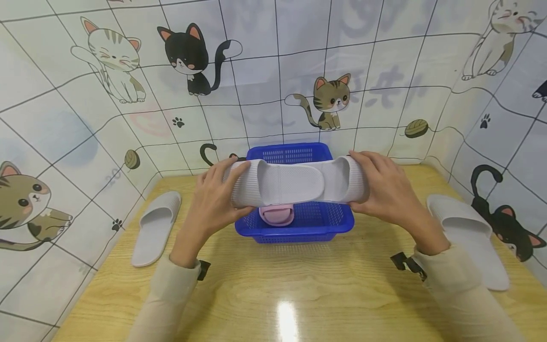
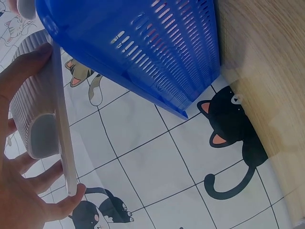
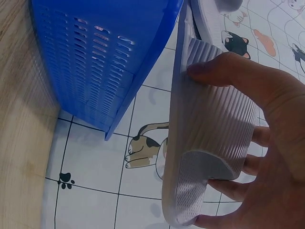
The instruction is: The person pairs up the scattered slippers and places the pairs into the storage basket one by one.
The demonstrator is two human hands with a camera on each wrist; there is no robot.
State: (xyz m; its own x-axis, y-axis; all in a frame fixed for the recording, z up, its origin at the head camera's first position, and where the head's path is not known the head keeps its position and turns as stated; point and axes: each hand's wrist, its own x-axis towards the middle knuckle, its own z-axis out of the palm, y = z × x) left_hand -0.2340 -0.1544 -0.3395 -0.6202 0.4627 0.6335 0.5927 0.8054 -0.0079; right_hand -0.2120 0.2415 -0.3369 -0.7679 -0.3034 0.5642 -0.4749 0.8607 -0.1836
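Above a blue plastic basket (image 1: 295, 231), two pale grey-white slippers are held end to end with their soles overlapping. My left hand (image 1: 213, 197) grips the left slipper (image 1: 248, 185) around its ribbed strap, the thumb on the strap in the left wrist view. On the other side, my right hand (image 1: 386, 190) grips the right slipper (image 3: 214, 109) by its ribbed strap, fingers spread along the far side. Below them a pink slipper (image 1: 277, 216) lies inside the basket, partly hidden behind the held pair.
One more pale slipper (image 1: 155, 228) lies on the wooden table (image 1: 256, 294) at the left, and another (image 1: 470, 237) at the right, partly behind the right forearm. A cat-patterned wall covering (image 1: 256, 109) encloses the back and sides.
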